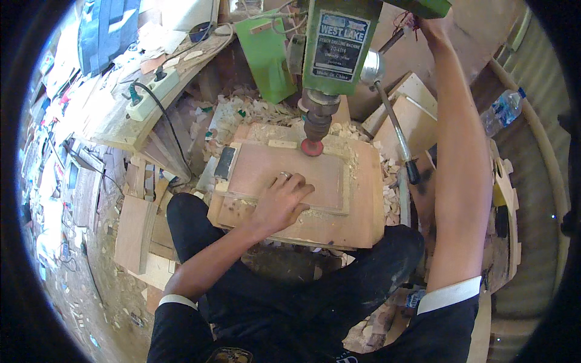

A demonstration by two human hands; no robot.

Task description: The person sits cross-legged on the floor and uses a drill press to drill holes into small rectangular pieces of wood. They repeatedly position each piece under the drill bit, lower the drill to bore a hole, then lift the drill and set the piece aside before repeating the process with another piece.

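A green bench drill press (339, 45) stands in front of me, with a red disc (311, 147) under its chuck (318, 115). Below it, a thin rectangular wooden board (257, 163) lies among wooden strips on a larger plywood base (366, 206). My left hand (281, 202) rests on the board's near part, fingers bent and thumb apart, a ring on one finger. The disc is close to the board's far right corner; whether they touch I cannot tell. My right hand (431, 27) is raised at the machine's upper right, beside some red wire; its fingers are mostly hidden.
A metal feed lever (396, 130) with a black grip hangs right of the drill. Wood chips (390, 187) surround the base. Left are a workbench (115, 130) and a power strip (151, 94) with a dangling cable. A plastic bottle (503, 112) lies far right.
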